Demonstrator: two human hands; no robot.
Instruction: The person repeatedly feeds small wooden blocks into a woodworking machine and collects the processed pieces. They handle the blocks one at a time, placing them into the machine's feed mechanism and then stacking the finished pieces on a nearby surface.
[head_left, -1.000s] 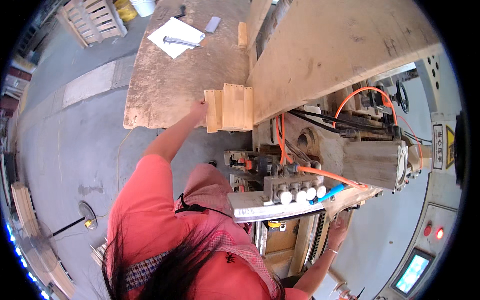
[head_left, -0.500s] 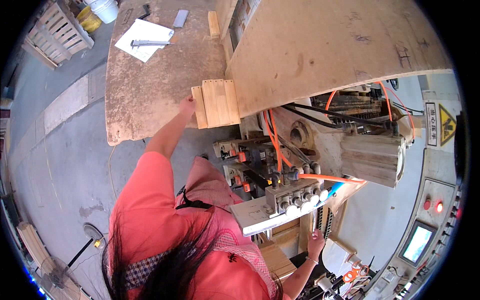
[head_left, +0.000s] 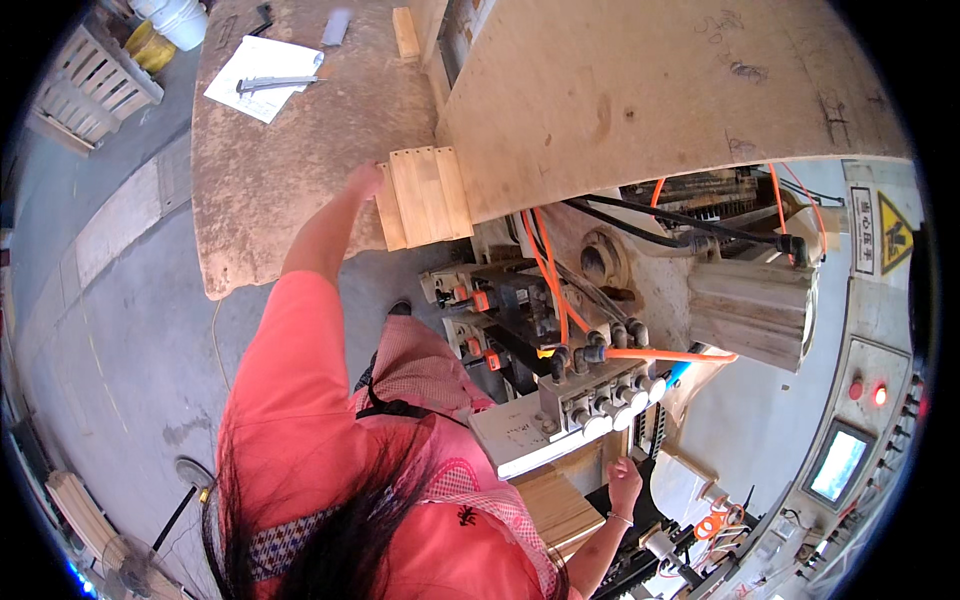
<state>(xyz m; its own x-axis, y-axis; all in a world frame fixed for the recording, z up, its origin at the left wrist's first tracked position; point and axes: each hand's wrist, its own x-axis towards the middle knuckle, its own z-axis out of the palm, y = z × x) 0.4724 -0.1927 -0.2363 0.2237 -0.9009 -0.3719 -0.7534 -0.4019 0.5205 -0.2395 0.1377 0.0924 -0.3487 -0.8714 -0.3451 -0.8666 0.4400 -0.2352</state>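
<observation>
The wooden strips (head_left: 425,195) lie side by side at the near edge of the tabletop (head_left: 290,190), just to the right of the left hand (head_left: 367,181). Their long axis runs from the far side toward the person, with the near ends turned slightly to the right. The left hand is the nearer one: its fingers are at the outer left strip, close to the far end. I cannot tell if this grip is pinching the strip or only touching it. On their other side, the strips are next to the large wooden panel (head_left: 650,110). The right hand (head_left: 624,482) is well apart, beyond the valve block (head_left: 600,400); its fingers are bent, but its grip is not clear.
</observation>
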